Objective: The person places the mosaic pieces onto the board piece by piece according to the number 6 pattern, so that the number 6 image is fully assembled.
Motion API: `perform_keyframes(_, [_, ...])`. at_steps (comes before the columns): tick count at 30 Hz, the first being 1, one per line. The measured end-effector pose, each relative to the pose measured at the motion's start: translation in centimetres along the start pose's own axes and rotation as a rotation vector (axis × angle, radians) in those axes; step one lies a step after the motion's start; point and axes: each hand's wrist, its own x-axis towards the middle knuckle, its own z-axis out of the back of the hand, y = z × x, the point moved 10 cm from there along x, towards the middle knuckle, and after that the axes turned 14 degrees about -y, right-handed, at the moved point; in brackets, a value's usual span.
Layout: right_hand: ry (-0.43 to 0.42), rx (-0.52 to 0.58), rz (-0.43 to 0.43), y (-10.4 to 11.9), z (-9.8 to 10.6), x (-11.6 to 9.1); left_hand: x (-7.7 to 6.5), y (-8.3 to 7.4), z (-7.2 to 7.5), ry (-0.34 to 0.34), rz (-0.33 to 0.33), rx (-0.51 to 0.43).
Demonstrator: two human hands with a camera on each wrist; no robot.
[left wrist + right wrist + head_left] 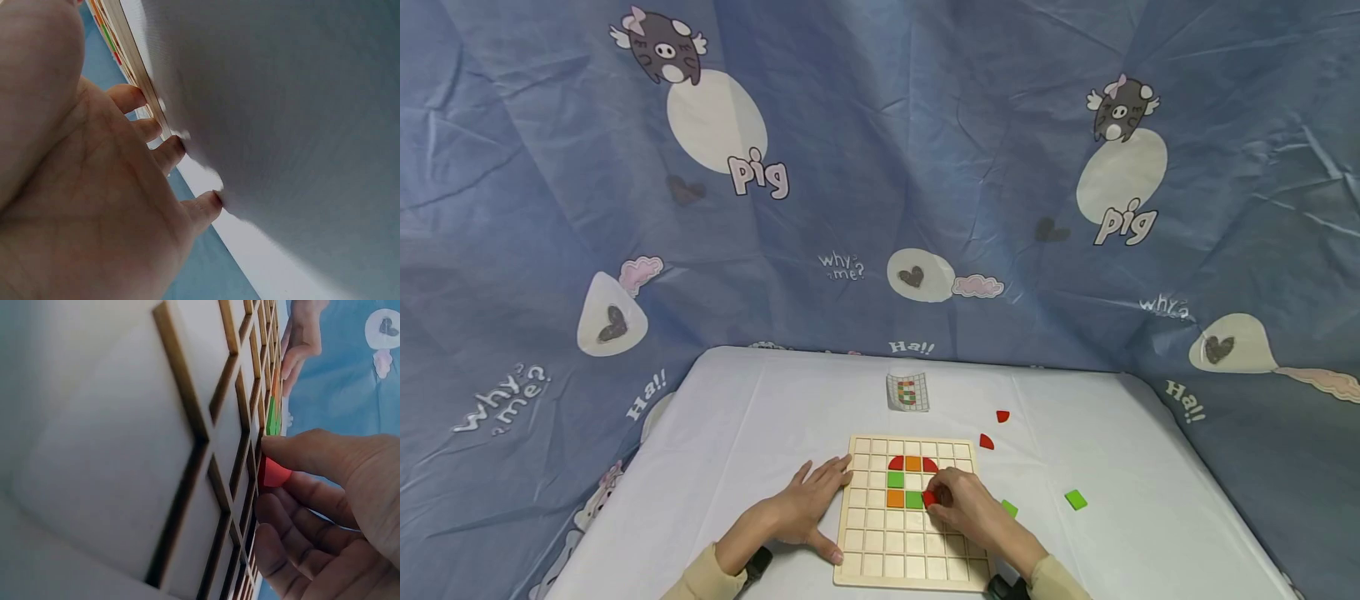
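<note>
the right hand (973,508) pinches a small red piece (929,498) between thumb and fingertips, right over the grid board (865,567), just right of the green tile (913,499) in the board's middle rows. in the right wrist view the red piece (274,474) sits at the board's surface under the thumb, the other fingers (294,519) curled beneath it; whether it is fully seated in a cell i cannot tell.

the left hand (808,508) lies flat on the table (737,433) with fingers spread, holding nothing, its fingertips and thumb touching the board's left edge. the left wrist view shows those fingers (169,150) straight against the board's side.

on the board, above the red piece, sit a red arc and orange tile (913,462), another green tile (895,479) and an orange one (895,498). loose on the table toward the right edge lie two red pieces (987,442) and two green tiles (1076,499), well apart from the hands. a pattern card (907,392) lies near the table's far edge, beyond the board.
</note>
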Motion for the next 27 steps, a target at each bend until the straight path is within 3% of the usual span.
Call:
perform_keyframes(11, [-0.018,0.024,-0.053,-0.57,0.47,0.0,-0.11,-0.17,0.26,0.001,0.016,0.008])
perform_keyframes(27, [-0.047,-0.026,-0.023,0.06,0.56,0.21,-0.17,-0.44,0.38,0.003,0.002,-0.007])
